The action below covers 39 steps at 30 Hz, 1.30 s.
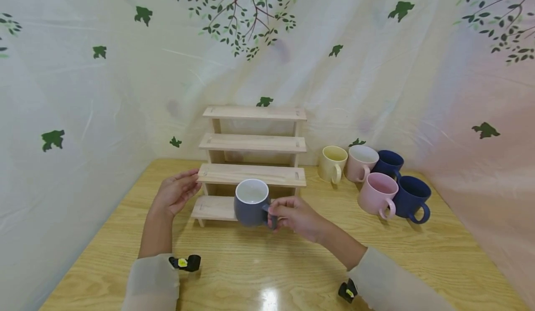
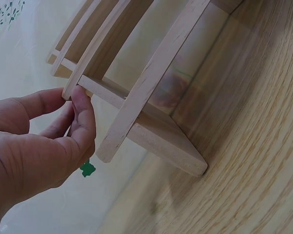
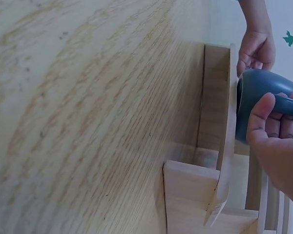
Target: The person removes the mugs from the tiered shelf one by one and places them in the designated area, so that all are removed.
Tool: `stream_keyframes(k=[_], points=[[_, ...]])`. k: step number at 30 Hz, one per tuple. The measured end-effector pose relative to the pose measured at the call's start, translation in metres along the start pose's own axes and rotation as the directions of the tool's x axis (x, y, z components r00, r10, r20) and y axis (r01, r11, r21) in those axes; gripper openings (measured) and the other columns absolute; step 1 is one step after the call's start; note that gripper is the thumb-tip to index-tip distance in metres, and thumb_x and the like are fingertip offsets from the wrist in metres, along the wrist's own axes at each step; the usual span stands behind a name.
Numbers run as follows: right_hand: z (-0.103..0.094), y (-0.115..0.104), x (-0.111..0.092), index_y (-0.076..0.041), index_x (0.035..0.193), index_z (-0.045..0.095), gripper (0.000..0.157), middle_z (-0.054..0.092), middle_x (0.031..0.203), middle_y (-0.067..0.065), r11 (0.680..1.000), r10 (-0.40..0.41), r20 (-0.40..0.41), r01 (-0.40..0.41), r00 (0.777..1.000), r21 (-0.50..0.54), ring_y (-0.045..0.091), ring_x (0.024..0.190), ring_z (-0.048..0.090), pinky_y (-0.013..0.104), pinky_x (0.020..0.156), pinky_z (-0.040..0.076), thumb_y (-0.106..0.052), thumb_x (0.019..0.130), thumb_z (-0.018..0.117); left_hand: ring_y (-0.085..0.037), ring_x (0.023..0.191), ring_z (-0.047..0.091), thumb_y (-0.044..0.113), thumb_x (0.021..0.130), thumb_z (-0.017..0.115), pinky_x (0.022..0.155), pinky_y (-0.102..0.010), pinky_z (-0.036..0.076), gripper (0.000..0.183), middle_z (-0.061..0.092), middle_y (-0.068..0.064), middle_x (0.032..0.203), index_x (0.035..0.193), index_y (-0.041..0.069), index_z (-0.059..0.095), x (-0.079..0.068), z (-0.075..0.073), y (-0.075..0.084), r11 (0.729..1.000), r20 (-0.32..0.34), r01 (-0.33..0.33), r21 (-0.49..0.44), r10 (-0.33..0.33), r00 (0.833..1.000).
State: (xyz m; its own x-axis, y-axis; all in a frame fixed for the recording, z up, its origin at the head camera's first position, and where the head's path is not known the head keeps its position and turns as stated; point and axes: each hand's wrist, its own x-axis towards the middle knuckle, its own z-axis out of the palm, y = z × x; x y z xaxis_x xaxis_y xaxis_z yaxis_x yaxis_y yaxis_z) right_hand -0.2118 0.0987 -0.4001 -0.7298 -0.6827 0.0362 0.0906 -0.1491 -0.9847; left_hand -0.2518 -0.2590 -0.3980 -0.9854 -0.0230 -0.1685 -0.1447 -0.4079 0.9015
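A grey-blue mug (image 1: 249,212) with a white inside is upright at the front of a stepped wooden shelf (image 1: 271,175). My right hand (image 1: 298,219) holds it by the handle, which points right. In the right wrist view, the base of the mug (image 3: 268,82) is at the lowest board, touching it or very near. My left hand (image 1: 175,193) is at the left end of the second board from the bottom. Thumb and fingers of the left hand (image 2: 44,146) pinch that board's end in the left wrist view.
Right of the shelf, a yellow mug (image 1: 328,165), a pale pink mug (image 1: 355,166), a pink mug (image 1: 372,197) and two navy mugs (image 1: 407,197) stand close together on the wooden table (image 1: 234,264). A leaf-patterned sheet (image 1: 125,93) hangs behind and at both sides.
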Motion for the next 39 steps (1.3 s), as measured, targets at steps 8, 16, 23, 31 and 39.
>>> stream_keyframes(k=[8, 16, 23, 31, 39], points=[[-0.006, 0.0, -0.003, -0.012, 0.084, 0.067, 0.022, 0.066, 0.079, 0.001, 1.0, -0.024, -0.072, 0.023, 0.997, -0.006, 0.014, 0.074, 0.063, 0.025, 0.066, 0.055, -0.005, 0.099, 0.053, -0.013, 0.091, 0.068, 0.0, 0.101, 0.062, 0.087, -0.024, 0.059, 0.019, 0.069, -0.005, 0.108, 0.114, 0.004, 0.076, 0.001, 0.0, 0.0, 1.0, 0.004, 0.005, 0.001, -0.005, 1.0], [-0.012, 0.002, -0.009, -0.012, 0.081, 0.065, 0.026, 0.063, 0.079, 0.001, 0.999, -0.026, -0.103, 0.03, 0.994, 0.033, 0.014, 0.073, 0.063, 0.026, 0.065, 0.055, -0.005, 0.099, 0.048, -0.013, 0.091, 0.068, 0.0, 0.101, 0.062, 0.087, -0.024, 0.06, 0.018, 0.07, -0.005, 0.108, 0.113, 0.005, 0.076, 0.001, 0.0, 0.0, 1.0, -0.002, 0.003, 0.006, -0.003, 1.0], [-0.02, 0.002, -0.016, -0.013, 0.082, 0.068, 0.029, 0.064, 0.08, 0.001, 0.996, -0.057, -0.084, 0.062, 0.995, 0.066, 0.013, 0.074, 0.065, 0.026, 0.066, 0.056, -0.003, 0.101, 0.049, -0.013, 0.092, 0.067, 0.0, 0.101, 0.062, 0.087, -0.024, 0.06, 0.02, 0.069, -0.005, 0.107, 0.117, 0.003, 0.073, 0.0, 0.001, 0.0, 1.0, -0.007, 0.0, 0.016, 0.0, 1.0], [-0.028, -0.007, -0.026, -0.014, 0.084, 0.069, 0.03, 0.066, 0.082, 0.001, 0.994, -0.091, -0.046, 0.093, 0.995, 0.048, 0.013, 0.077, 0.066, 0.027, 0.068, 0.059, -0.003, 0.103, 0.047, -0.013, 0.095, 0.068, 0.0, 0.1, 0.063, 0.089, -0.024, 0.059, 0.023, 0.069, -0.005, 0.109, 0.122, 0.001, 0.071, 0.0, 0.0, -0.001, 1.0, -0.008, 0.003, 0.007, -0.003, 1.0], [-0.04, -0.018, -0.038, -0.014, 0.086, 0.07, 0.033, 0.068, 0.083, 0.0, 0.992, -0.115, -0.05, 0.117, 0.992, 0.043, 0.013, 0.078, 0.066, 0.027, 0.071, 0.057, -0.002, 0.103, 0.045, -0.013, 0.094, 0.068, 0.0, 0.1, 0.064, 0.088, -0.024, 0.059, 0.019, 0.069, -0.006, 0.109, 0.114, 0.004, 0.076, -0.001, 0.001, 0.0, 1.0, 0.005, 0.008, -0.005, -0.008, 1.0]])
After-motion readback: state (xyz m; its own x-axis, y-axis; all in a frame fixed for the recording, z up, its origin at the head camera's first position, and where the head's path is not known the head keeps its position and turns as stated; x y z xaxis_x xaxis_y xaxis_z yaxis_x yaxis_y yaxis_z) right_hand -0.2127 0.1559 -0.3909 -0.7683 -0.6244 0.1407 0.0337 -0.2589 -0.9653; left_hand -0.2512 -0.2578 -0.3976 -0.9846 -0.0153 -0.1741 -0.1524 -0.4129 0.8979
